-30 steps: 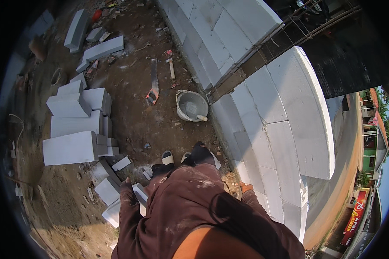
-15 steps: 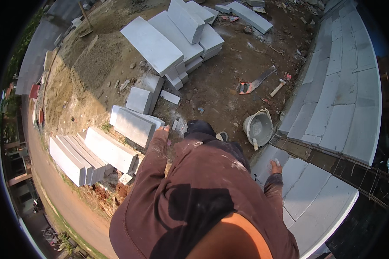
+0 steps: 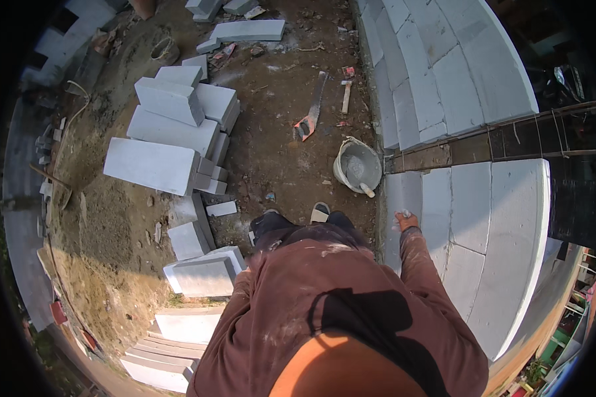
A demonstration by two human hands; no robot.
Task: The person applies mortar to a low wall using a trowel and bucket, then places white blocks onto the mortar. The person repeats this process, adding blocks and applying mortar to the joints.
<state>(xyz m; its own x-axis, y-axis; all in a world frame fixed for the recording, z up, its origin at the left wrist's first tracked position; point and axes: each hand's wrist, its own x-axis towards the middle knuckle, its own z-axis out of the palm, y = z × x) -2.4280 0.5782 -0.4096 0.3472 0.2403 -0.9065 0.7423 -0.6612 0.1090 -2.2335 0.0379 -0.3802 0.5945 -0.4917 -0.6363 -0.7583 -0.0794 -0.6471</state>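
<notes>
My right hand (image 3: 407, 220) is beside the low wall of pale blocks (image 3: 470, 212) on my right. Its fingers look curled, with whitish dust on them; anything inside is too small to make out. Past my left sleeve, only a sliver of my left hand (image 3: 247, 270) shows, close to a leaning pale block (image 3: 205, 276); its fingers are hidden. Ahead of the right hand stands a bucket (image 3: 352, 162) with grey paste in it. A pale tool handle (image 3: 367, 190) lies over its near rim.
A hand saw (image 3: 304, 127) with an orange grip and a wooden-handled tool (image 3: 346, 97) lie on the dirt. Stacked pale blocks (image 3: 151, 165) stand ahead left. A taller block wall (image 3: 444, 73) rises ahead right, beyond a gap with rods and wire (image 3: 470, 149).
The view has turned left to right, so the stacks, saw and bucket sit further left in it. My left hand, visible before at the leaning block, is now mostly hidden. My right hand remains by the low wall.
</notes>
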